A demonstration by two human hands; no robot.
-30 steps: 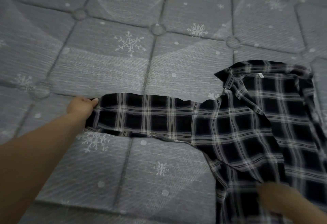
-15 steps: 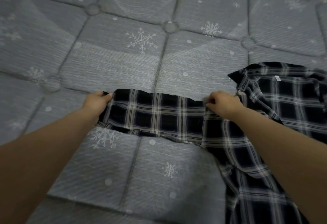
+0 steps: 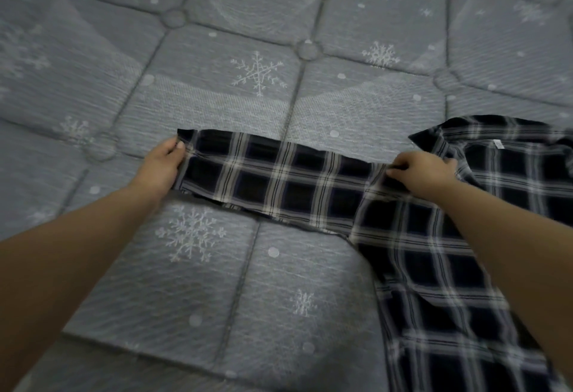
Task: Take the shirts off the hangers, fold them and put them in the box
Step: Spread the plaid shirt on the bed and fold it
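- Since the earlier frame, the right hand (image 3: 421, 174) has come up from the lower hem area to the shoulder of the dark navy-and-white plaid cotton shirt (image 3: 465, 236), where its fingers now pinch the cloth at the base of the sleeve.
- Left hand (image 3: 164, 168) grips the cuff end of the stretched-out plaid sleeve (image 3: 273, 184), fingers curled onto the edge.
- Shirt lies flat on the grey quilted mattress with white snowflake print (image 3: 257, 75), collar (image 3: 434, 143) toward the far side, body running off the lower right.
- No hanger shows on it, so that step looks done for this shirt.
- Folding seems barely begun: the sleeve is only straightened, not yet turned in.
- Neither box nor other shirts are in view, so boxing is left.
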